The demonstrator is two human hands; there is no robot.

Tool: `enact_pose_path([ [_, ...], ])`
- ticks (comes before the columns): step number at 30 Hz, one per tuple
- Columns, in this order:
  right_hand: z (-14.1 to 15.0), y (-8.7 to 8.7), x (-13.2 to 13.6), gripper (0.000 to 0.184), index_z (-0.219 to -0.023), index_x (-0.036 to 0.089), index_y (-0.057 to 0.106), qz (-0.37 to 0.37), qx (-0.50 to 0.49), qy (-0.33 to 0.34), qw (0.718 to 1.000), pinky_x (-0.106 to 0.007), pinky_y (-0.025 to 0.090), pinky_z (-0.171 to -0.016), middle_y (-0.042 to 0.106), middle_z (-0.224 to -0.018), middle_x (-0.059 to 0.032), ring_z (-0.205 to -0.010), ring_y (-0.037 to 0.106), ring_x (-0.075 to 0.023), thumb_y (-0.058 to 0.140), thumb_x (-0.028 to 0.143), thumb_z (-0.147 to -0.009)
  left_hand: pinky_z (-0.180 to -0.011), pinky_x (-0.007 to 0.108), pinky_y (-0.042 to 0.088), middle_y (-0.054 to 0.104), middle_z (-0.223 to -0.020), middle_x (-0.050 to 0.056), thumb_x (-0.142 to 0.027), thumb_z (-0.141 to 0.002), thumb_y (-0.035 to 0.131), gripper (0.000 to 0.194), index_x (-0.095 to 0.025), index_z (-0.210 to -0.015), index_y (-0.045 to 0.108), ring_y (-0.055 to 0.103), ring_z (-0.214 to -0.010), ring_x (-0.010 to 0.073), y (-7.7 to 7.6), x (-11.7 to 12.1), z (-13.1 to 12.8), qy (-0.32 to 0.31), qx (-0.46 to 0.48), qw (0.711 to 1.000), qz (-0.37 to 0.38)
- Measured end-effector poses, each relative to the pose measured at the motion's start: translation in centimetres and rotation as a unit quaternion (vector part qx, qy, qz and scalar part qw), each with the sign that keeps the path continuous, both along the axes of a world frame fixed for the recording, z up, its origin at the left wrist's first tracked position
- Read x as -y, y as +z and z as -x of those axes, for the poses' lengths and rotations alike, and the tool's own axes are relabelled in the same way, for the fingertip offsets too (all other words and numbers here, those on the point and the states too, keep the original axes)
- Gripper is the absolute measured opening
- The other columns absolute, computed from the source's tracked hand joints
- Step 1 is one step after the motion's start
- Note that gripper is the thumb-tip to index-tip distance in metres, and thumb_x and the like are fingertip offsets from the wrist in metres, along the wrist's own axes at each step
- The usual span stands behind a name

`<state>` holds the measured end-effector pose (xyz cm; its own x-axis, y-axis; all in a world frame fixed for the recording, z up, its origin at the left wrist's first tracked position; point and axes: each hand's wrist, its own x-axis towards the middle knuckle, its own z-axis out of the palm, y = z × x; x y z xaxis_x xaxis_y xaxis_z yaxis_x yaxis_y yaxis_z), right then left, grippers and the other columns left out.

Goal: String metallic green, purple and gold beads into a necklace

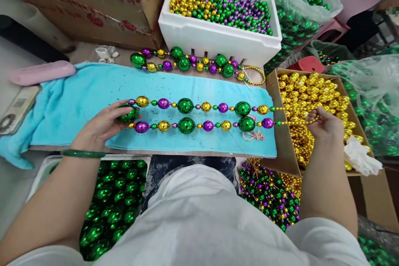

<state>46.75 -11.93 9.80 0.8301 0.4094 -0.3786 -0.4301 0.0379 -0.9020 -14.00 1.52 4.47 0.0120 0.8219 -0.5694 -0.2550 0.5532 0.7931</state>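
A bead necklace (pixel 199 114) of large green, purple and gold balls lies doubled in two rows on a turquoise towel (pixel 81 91). My left hand (pixel 104 124) is closed round the big green ball (pixel 128 113) at the strand's left end. My right hand (pixel 324 124) is pinched on the strand's thin gold end over a cardboard box of gold beads (pixel 282 141). A second finished necklace (pixel 190 63) lies along the towel's far edge.
A white foam box (pixel 218 39) of small mixed beads stands behind. A tray of green balls (pixel 112 208) sits by my left knee, a heap of mixed strands (pixel 271 191) by my right. Large cardboard box (pixel 93 4) at far left; bags of green beads (pixel 368 104) at right.
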Motion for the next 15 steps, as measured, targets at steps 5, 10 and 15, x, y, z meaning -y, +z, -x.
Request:
enact_pose_path([
  [5, 0.5, -1.2, 0.1, 0.033, -0.055, 0.018, 0.053, -0.002, -0.002, -0.016, 1.0, -0.016, 0.042, -0.037, 0.048, -0.063, -0.0031, -0.05, 0.048, -0.0095, 0.047, 0.0, -0.082, -0.076, 0.026, 0.052, 0.059, -0.126, 0.015, 0.009, -0.087, 0.051, 0.046, -0.005, -0.131, 0.052, 0.059, -0.117, 0.0318, 0.7, 0.0, 0.3, 0.031, -0.018, 0.999, 0.032],
  [10, 1.2, -2.0, 0.6, 0.029, -0.056, 0.018, 0.053, 0.017, -0.01, 0.012, 1.0, -0.019, 0.047, -0.039, 0.048, -0.056, -0.0009, -0.047, 0.047, -0.0093, 0.047, 0.003, -0.081, -0.071, 0.02, 0.053, 0.063, -0.125, 0.012, 0.01, -0.088, 0.049, 0.048, -0.009, -0.132, 0.053, 0.057, -0.121, 0.0298, 1.6, 0.1, -0.1, 0.013, -0.076, 0.996, 0.035],
  [15, 1.0, -2.7, 1.1, 0.018, -0.064, 0.018, 0.055, 0.027, -0.015, 0.032, 0.999, -0.021, 0.053, -0.046, 0.053, -0.056, 0.0003, -0.05, 0.053, -0.0103, 0.056, 0.005, -0.076, -0.067, 0.018, 0.055, 0.07, -0.111, -0.002, 0.011, -0.084, 0.05, 0.057, -0.023, -0.13, 0.058, 0.04, -0.136, 0.0369, -1.0, -1.1, 3.2, -0.086, -0.158, 0.984, 0.013],
])
